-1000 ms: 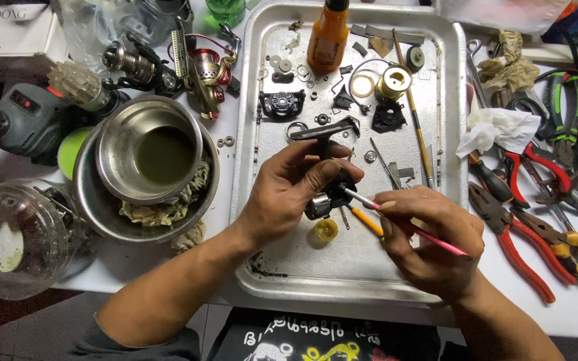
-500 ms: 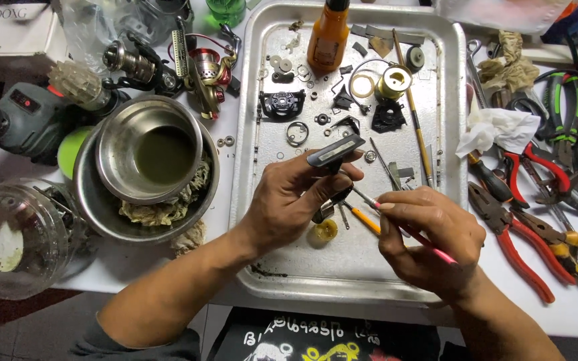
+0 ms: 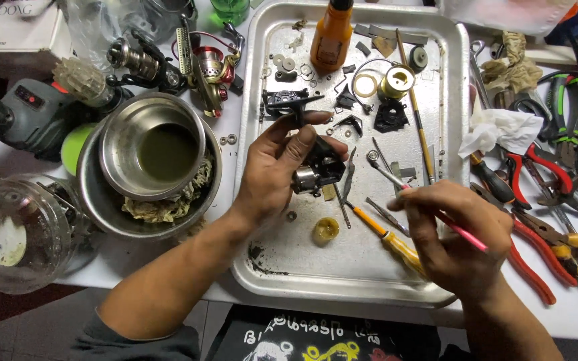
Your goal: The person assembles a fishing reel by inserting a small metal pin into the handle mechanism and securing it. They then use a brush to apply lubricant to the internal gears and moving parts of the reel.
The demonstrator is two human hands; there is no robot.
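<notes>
My left hand [image 3: 277, 167] grips a small black and silver reel body [image 3: 317, 170] above the metal tray [image 3: 262, 264]. My right hand [image 3: 459, 241] holds a thin pink-handled brush [image 3: 459, 230] like a pen, its metal tip pointing up-left toward the reel body but apart from it. A yellow-handled screwdriver [image 3: 391, 241] lies on the tray partly under my right hand. A small yellow cap [image 3: 326, 229] sits on the tray below the reel body.
The tray also holds several small parts, a gold spool [image 3: 396, 81] and an orange bottle [image 3: 332, 30]. Nested steel bowls [image 3: 152, 160] with murky liquid stand left. Red-handled pliers [image 3: 536, 220], a white tissue [image 3: 500, 127] and other tools lie right. A clear jar [image 3: 15, 234] sits far left.
My two hands have drawn apart: the right hand moved right with the brush, away from the reel body. The left hand turned the reel body and holds it slightly higher.
</notes>
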